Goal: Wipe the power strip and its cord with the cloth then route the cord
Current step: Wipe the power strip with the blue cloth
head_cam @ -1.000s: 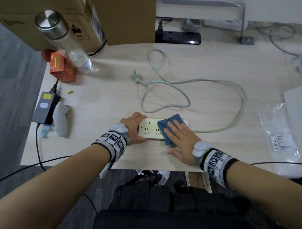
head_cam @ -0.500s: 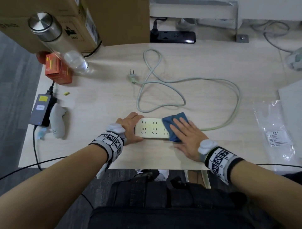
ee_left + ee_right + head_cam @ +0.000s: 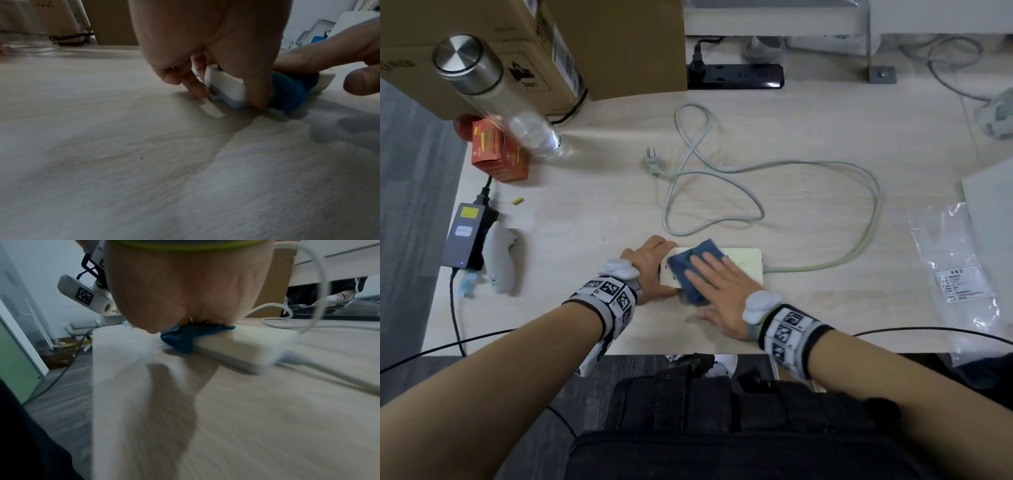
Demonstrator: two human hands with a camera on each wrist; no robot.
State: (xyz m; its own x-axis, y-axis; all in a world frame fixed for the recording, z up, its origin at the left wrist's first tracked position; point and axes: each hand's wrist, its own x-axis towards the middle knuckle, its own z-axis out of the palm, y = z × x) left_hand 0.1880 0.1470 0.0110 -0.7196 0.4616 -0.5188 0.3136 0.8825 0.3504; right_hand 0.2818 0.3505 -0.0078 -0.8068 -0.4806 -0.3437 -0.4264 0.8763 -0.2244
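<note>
A cream power strip (image 3: 748, 265) lies near the desk's front edge, and its pale cord (image 3: 825, 263) loops away across the desk to a loose plug (image 3: 653, 161). My left hand (image 3: 650, 270) grips the strip's left end (image 3: 224, 87) between fingers and thumb. My right hand (image 3: 717, 287) lies flat, fingers straight, pressing a blue cloth (image 3: 693, 265) onto the strip's left half. In the right wrist view the cloth (image 3: 180, 339) hangs over the strip's near edge (image 3: 236, 350).
Cardboard boxes (image 3: 585, 41), a steel-capped bottle (image 3: 493, 96) and an orange carton (image 3: 496, 150) stand back left. A black power strip (image 3: 736, 77) lies behind the desk. A power adapter (image 3: 465, 236) and grey controller (image 3: 500, 260) sit left, a plastic bag (image 3: 959, 274) right.
My right hand has slid the blue cloth leftward along the power strip, from its right part to its left half. My left hand has kept its hold on the left end.
</note>
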